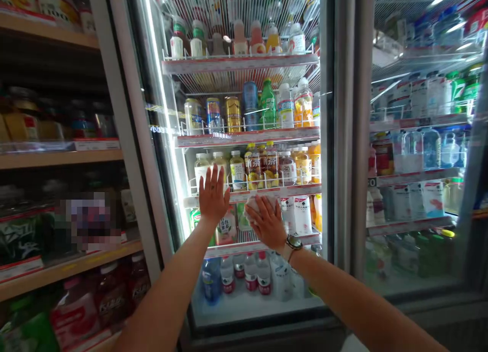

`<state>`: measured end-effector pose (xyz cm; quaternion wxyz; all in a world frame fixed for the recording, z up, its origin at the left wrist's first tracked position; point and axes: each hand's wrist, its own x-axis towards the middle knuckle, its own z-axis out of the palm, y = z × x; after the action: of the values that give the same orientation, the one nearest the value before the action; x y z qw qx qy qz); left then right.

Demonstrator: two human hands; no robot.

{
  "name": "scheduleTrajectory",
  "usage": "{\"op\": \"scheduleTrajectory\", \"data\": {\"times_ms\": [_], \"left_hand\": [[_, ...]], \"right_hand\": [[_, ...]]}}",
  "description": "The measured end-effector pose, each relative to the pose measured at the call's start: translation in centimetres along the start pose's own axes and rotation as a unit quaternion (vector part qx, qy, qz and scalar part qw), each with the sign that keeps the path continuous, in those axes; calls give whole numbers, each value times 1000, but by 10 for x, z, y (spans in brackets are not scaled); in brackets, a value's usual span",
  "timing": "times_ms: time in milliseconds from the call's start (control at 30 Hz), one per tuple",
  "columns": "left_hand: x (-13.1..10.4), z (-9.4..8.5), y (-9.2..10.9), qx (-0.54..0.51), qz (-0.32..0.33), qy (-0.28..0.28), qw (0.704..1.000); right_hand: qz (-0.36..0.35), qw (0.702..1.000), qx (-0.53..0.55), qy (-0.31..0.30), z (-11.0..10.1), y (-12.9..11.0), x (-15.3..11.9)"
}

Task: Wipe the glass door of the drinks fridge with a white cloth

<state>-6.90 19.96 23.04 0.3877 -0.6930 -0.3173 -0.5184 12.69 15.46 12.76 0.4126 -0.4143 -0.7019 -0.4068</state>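
Both hands are up at the glass door point(240, 312), apart from each other. The left hand point(213, 199) is empty, palm forward and fingers up, apparently flat on the pane, perhaps for steadiness. Over to the right hand point(271, 225): it has hold of a wadded white cloth point(252, 203), fingers draped across it, so the palm seems to pin it to the glass where bare fingers alone couldn't. A watch point(294, 242) sits on that wrist, clear of the cloth.

Just behind the pane, a shelf edge point(282, 191) runs across, with yellow-capped bottles point(270, 164) above it and white packs point(302, 215) below, close but shielded by the glass. Higher up, there's a gold can point(233, 114) and a green bottle point(268, 102); down low, small pink-capped bottles point(264, 275). The wire rails look meant to keep the rows from tipping forward.

Out wider, a metal post point(342, 138) bounds the right side, a second cooler point(419, 178) beyond it. Wooden shelves point(64, 159) crowd the left, so sideways room for that elbow looks tighter there.
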Motion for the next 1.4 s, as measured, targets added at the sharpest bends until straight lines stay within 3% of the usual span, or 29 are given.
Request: {"op": "scheduleTrajectory", "data": {"times_ms": [200, 333, 433, 600, 700, 767, 867, 933, 1033, 1133, 1300, 1400], "left_hand": [[-15, 4, 8, -3, -21, 9, 1000], [-43, 8, 16, 16, -15, 4, 1000], [-52, 9, 18, 21, -16, 5, 1000], [-50, 9, 17, 20, -13, 5, 1000], [-50, 11, 19, 20, -12, 3, 1000], [-52, 9, 18, 18, -9, 4, 1000], [-55, -1, 6, 7, 27, -10, 1000], [-56, -14, -12, 12, 38, -20, 999], [-52, -30, -45, 38, -16, -5, 999], [-47, -35, -67, 48, -43, -5, 998], [-48, -32, -70, 36, -40, -3, 999], [-50, -33, -70, 26, -37, -7, 999]], "right_hand": [[-26, 999, 21, -13, 15, -13, -60], [-15, 999, 16, -30, 12, -20, -66], [-7, 999, 7, -34, -1, -17, -25], [21, 1000, -11, 3, -27, -1, 96], [45, 999, -9, 29, -29, -3, 138], [48, 998, -8, 38, -24, -10, 137], [-5, 1000, -4, 22, -11, -23, 100], [-66, 998, -2, 7, -1, -27, 68], [-134, 991, -4, -9, 9, -27, 43], [-148, 989, -4, -7, 8, -29, 72], [-60, 998, 11, 17, -9, -44, 178], [-34, 999, 24, 27, -8, -58, 195]]}}
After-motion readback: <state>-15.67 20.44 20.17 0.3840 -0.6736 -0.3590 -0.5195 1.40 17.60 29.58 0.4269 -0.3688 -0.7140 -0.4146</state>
